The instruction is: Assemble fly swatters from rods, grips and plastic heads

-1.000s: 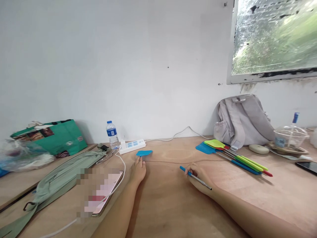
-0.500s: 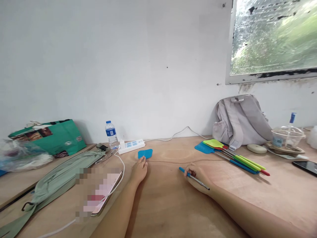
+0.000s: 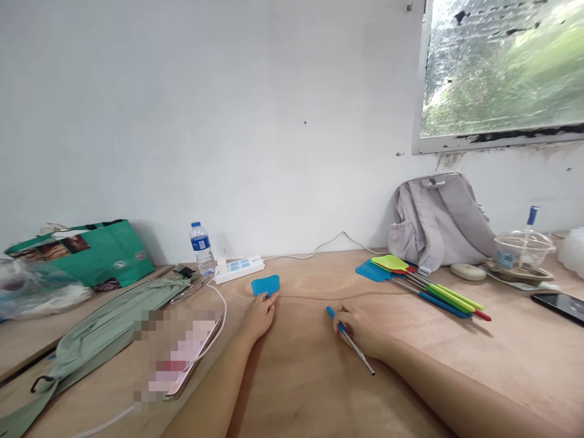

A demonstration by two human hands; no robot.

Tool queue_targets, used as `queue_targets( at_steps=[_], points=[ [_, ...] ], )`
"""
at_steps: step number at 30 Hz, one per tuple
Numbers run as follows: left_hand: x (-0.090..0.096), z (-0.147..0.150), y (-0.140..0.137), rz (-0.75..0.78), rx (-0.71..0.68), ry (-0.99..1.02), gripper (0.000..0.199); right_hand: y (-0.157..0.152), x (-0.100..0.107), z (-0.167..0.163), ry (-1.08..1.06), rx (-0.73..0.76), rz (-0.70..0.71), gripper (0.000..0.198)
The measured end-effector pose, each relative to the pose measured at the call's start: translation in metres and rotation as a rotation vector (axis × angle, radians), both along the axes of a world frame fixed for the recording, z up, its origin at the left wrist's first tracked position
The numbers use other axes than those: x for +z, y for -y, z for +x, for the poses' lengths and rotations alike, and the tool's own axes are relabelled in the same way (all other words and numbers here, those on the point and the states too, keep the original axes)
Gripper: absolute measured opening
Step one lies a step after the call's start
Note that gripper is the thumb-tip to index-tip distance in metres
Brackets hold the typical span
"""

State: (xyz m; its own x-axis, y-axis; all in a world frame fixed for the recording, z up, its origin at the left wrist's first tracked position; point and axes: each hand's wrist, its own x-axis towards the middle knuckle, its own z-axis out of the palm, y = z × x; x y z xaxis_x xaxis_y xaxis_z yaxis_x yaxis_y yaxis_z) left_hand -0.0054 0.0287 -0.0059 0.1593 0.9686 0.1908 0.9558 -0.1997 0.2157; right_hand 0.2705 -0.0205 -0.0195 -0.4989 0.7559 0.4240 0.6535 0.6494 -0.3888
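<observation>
My left hand (image 3: 261,315) is at the lower edge of a blue fly swatter head (image 3: 266,285), its fingers closed on that edge. In my right hand (image 3: 354,325) is a separate swatter handle (image 3: 360,353), a blue grip with a metal rod. The fingers wrap the blue grip, and the bare rod end points down toward me. The head and the handle are apart. Right of that hand lies a pile of fly swatters (image 3: 429,289) with blue, yellow-green and red parts.
A white power strip (image 3: 239,268) and a water bottle (image 3: 201,246) stand near the wall. On the left are a phone (image 3: 191,359), a green strap bag (image 3: 114,322) and a green shopping bag (image 3: 109,252). A grey backpack (image 3: 440,222), a plastic cup (image 3: 524,249) and another phone (image 3: 561,307) are at right.
The rod end has swung downward and slightly left as my right hand turned the handle. My left fingers have shifted lower on the blue head, showing more of it. The view moved slightly.
</observation>
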Motion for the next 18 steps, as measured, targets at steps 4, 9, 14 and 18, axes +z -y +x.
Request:
queue_targets(
  at_steps=[4,9,14,18],
  points=[
    [0.001,0.015,0.012,0.03,-0.139,0.077,0.044,0.0,0.01,0.005,0.173,0.042,0.061,0.029],
    [0.004,0.036,0.028,-0.051,-0.372,0.179,0.046,-0.009,0.019,0.025,0.25,-0.004,0.065,0.03],
    [0.004,0.022,0.016,0.076,-0.132,0.083,0.046,-0.017,0.021,0.045,0.192,-0.12,0.052,0.035],
    [-0.001,0.0,0.001,0.068,0.088,0.035,0.043,-0.019,0.02,0.05,0.144,-0.214,0.039,0.052]
  ],
)
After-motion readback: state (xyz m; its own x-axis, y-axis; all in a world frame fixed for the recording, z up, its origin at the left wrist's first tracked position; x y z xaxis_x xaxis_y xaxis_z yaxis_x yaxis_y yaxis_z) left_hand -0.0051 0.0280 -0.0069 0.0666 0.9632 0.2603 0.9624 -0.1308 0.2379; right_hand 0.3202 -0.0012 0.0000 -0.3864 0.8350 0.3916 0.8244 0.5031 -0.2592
